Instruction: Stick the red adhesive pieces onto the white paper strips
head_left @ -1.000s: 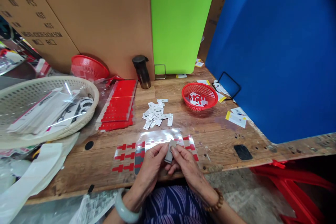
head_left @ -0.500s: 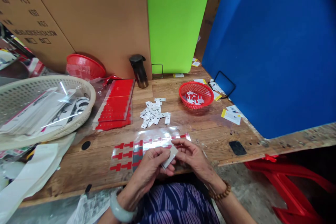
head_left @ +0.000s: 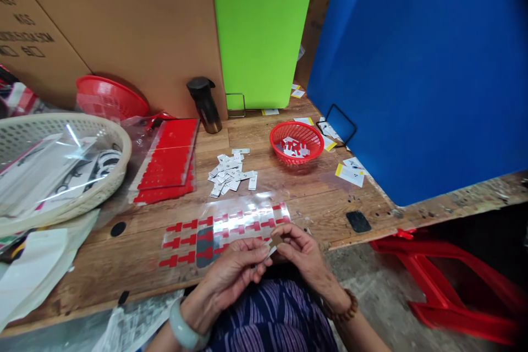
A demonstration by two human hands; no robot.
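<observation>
In front of my lap, my left hand (head_left: 241, 264) pinches a small white card (head_left: 271, 251) between thumb and fingers. My right hand (head_left: 303, 256) is closed on the card's other end, its thumb and forefinger at a brownish-grey part. The fingers hide much of the piece. Just behind my hands lies a clear sheet (head_left: 181, 231) bearing rows of red T-shaped stickers. Beyond it is a loose pile of small white printed cards (head_left: 229, 171). A red basket (head_left: 297, 159) to the right of the pile holds white pieces with red on them.
Left of the pile lie stacked red sticker sheets (head_left: 169, 159), beside a large cream basket (head_left: 117, 176) of plastic-wrapped printed items. A black flask (head_left: 205, 104) stands at the back. Green (head_left: 259, 33) and blue boards (head_left: 412, 77) rise behind; a red stool (head_left: 449, 280) is below right.
The card between my fingers has turned, and a brownish-grey part now shows near my right fingertips. The whole view has shifted slightly, with the table's things appearing further left.
</observation>
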